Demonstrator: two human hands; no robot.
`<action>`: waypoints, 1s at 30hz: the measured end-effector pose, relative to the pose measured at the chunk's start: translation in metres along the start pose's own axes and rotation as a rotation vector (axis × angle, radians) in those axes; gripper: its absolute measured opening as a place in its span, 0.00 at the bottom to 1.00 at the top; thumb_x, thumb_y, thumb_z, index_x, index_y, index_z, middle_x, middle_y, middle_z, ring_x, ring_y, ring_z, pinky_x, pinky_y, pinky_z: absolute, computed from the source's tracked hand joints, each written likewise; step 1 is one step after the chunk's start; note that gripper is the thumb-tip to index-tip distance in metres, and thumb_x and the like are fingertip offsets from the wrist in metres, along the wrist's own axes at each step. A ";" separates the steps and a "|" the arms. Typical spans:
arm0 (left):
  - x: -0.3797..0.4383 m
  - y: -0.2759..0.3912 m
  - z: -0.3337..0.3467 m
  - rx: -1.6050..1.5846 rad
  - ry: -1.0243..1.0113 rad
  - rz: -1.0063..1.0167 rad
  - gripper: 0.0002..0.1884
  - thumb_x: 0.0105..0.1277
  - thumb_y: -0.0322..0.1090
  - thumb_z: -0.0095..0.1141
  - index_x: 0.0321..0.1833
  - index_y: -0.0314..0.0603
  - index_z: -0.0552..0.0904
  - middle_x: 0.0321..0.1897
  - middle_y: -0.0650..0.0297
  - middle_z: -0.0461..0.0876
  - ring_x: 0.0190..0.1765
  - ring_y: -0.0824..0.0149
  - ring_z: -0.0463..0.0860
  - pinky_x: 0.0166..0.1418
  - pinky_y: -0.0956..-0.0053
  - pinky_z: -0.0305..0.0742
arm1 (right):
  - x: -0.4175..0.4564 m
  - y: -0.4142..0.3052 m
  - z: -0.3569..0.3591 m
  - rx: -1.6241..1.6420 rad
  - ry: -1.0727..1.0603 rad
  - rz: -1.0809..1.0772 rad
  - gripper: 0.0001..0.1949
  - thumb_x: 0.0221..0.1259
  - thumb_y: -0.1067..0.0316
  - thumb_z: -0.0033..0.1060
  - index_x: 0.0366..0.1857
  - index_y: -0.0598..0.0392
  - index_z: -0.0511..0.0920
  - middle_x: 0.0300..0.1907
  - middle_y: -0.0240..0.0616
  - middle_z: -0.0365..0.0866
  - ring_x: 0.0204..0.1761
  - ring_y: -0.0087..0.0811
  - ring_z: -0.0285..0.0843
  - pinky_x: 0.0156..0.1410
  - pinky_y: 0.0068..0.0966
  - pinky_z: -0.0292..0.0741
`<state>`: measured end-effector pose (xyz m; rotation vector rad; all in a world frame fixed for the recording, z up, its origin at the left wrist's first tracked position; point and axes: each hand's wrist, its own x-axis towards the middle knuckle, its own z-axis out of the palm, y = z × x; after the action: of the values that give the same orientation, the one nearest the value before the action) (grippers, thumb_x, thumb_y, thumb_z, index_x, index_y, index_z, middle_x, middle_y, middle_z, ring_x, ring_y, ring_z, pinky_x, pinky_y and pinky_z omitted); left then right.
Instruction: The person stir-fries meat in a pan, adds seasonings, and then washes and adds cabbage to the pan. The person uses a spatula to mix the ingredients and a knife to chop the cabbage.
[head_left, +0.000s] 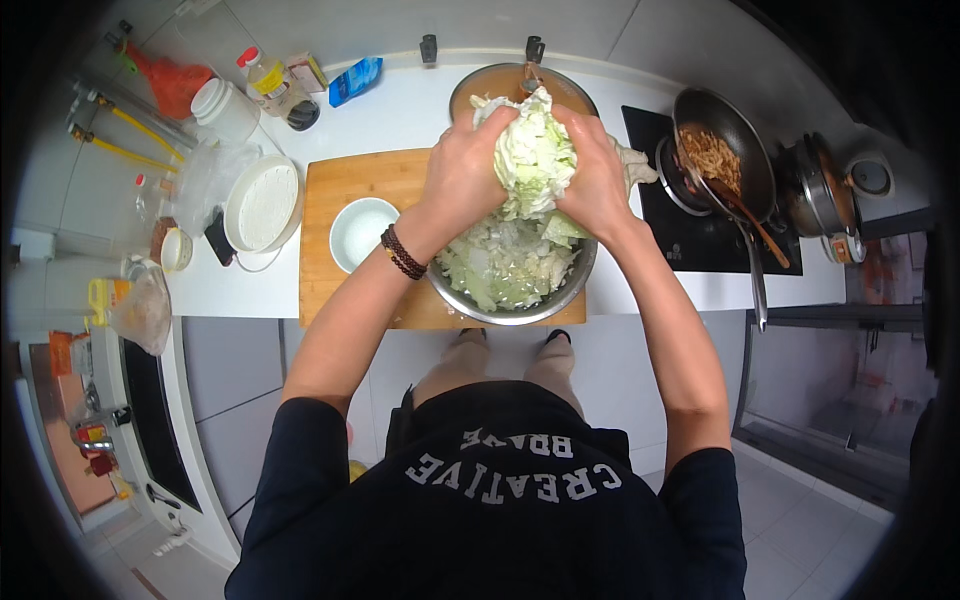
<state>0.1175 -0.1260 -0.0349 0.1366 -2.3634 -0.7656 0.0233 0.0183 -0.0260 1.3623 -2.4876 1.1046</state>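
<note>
Between my left hand (466, 161) and my right hand (594, 169) is a large clump of chopped cabbage (534, 154), gripped from both sides. It is above a stainless steel bowl (517, 319), whose far part the clump and hands hide. More cut cabbage (506, 262) lies wet and glistening in that bowl. The bowl stands on a bamboo cutting board (337, 180). To the left of it on the board, a small pale bowl (364, 234) holds something whitish that I cannot make out.
Behind my hands lies a round lid (480, 82). On the right, a wok (757, 161) with browned food and a wooden spatula (757, 225) sits on a black cooktop (675, 255), its handle jutting past the counter edge. A white round basket (262, 206) and bottles (274, 86) stand left.
</note>
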 end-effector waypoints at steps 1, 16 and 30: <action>-0.001 0.003 0.001 0.009 -0.005 -0.023 0.26 0.45 0.34 0.68 0.49 0.48 0.75 0.35 0.46 0.76 0.36 0.45 0.80 0.39 0.58 0.77 | 0.001 0.001 0.000 0.022 -0.004 -0.006 0.32 0.43 0.69 0.69 0.58 0.46 0.69 0.51 0.51 0.70 0.49 0.54 0.75 0.53 0.40 0.74; -0.011 0.012 0.007 0.167 -0.116 -0.179 0.28 0.44 0.26 0.65 0.52 0.44 0.71 0.38 0.49 0.78 0.46 0.44 0.75 0.46 0.56 0.74 | 0.004 0.026 0.012 0.194 -0.100 -0.074 0.32 0.40 0.68 0.71 0.57 0.52 0.71 0.45 0.50 0.73 0.49 0.52 0.75 0.53 0.38 0.74; -0.031 0.023 0.046 0.214 -0.271 -0.377 0.28 0.45 0.30 0.68 0.51 0.41 0.72 0.43 0.44 0.75 0.47 0.43 0.76 0.49 0.56 0.74 | -0.028 0.070 0.023 0.323 -0.268 0.089 0.33 0.41 0.70 0.68 0.59 0.46 0.68 0.49 0.48 0.69 0.51 0.54 0.73 0.52 0.42 0.73</action>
<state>0.1157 -0.0755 -0.0677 0.6184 -2.7152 -0.7363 -0.0080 0.0466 -0.0917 1.5886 -2.6636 1.4876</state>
